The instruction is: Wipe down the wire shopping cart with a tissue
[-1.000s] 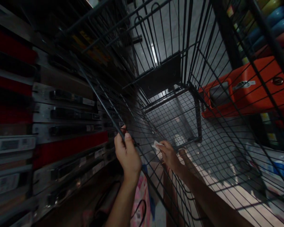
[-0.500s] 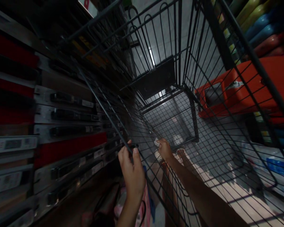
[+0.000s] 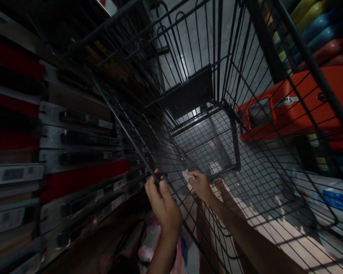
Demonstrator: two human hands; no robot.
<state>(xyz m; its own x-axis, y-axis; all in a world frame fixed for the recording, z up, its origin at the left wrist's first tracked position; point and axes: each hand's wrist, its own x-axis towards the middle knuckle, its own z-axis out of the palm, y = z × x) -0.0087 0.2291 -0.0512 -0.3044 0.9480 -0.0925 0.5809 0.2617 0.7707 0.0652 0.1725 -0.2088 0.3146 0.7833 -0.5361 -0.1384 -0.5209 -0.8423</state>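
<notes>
Left hand pinches the stiff wire rim of the cart, right hand clenched on a soft, light white cloth inside, best gripped bunched.

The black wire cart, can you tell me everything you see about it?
The shopping cart is a deep basket of thin black metal wire, meshed at the bottom, with a solid dark panel at its far end. It stands in a dim aisle between shelves. The left hand pinches its near rim wire; the right hand reaches inside, pressing a white cloth against the wires.
</notes>
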